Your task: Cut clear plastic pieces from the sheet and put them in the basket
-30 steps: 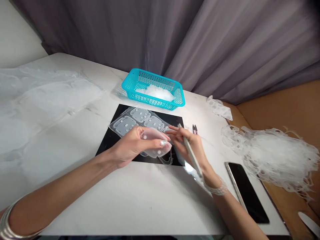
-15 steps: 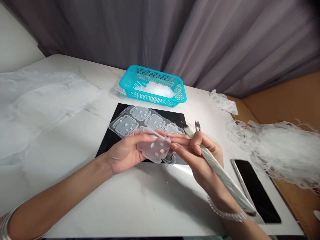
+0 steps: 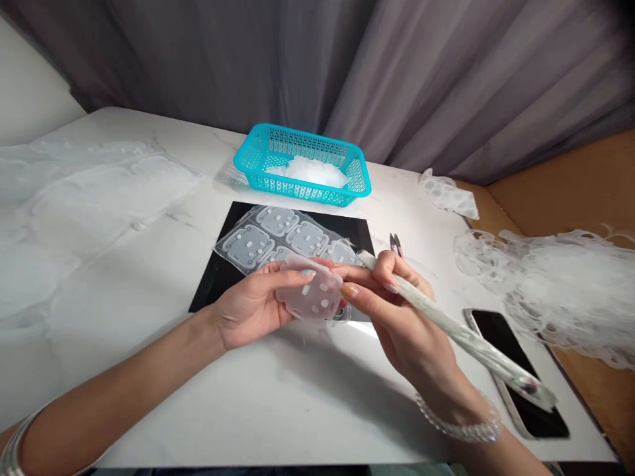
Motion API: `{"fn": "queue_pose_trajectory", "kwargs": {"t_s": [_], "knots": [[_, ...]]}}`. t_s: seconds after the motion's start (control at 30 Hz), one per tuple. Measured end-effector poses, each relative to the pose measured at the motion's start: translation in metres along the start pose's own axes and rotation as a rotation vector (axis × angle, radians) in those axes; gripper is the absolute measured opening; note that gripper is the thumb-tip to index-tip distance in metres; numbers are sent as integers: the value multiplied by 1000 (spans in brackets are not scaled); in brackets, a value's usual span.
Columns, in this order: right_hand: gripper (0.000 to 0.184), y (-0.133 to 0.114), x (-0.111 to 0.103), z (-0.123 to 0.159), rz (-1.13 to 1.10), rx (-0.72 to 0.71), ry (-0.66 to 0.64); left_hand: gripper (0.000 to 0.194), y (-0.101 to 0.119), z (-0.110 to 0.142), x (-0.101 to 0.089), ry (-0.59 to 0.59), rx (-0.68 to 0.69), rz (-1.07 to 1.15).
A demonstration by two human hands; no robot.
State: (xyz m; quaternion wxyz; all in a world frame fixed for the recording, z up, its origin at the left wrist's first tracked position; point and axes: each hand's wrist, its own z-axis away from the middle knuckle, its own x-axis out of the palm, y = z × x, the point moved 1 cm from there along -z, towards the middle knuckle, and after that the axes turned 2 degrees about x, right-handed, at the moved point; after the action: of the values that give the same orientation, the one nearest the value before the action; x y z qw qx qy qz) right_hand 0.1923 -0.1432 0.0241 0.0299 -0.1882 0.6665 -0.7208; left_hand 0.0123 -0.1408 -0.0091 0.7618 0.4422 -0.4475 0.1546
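Observation:
My left hand pinches a small translucent silicone piece with white dots, held above the front edge of a black mat. My right hand grips a long pearly tool like a pen, its tip by the piece, while two fingertips touch the piece's right edge. A translucent sheet of similar moulded pieces lies on the mat behind my hands.
A turquoise basket with white pieces stands behind the mat. Small snips lie right of the mat. A black phone lies at the right. Heaps of translucent trimmings and clear sheets flank the white table.
My right hand has turned and taken the long tool into a pen grip, its handle now pointing right. The piece in my left hand has tilted to face me.

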Motion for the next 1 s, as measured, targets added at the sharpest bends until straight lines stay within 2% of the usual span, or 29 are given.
{"fn": "queue_pose_trajectory", "kwargs": {"t_s": [0.1,0.37,0.57,0.67,0.77,0.87,0.93,1.0], "knots": [[39,3,-2,0,-26,12,-5,15,0,0,0,23,3,3],[43,11,-7,-6,10,11,138,20,-1,-3,-1,47,30,3],[40,11,-5,-9,7,69,108,26,-1,-3,-2,66,6,-81],[43,15,-9,-12,66,72,166,30,-2,-4,-3,109,-8,-108],[43,19,-15,-15,115,-22,272,32,0,-4,-3,161,12,-98],[41,18,-15,-12,227,-220,386,47,2,-4,-2,270,-26,-46],[40,17,-9,-6,334,-248,328,60,3,-3,-2,271,-76,24],[39,15,-2,-1,392,-170,180,66,5,-3,-1,185,-91,76]]}}
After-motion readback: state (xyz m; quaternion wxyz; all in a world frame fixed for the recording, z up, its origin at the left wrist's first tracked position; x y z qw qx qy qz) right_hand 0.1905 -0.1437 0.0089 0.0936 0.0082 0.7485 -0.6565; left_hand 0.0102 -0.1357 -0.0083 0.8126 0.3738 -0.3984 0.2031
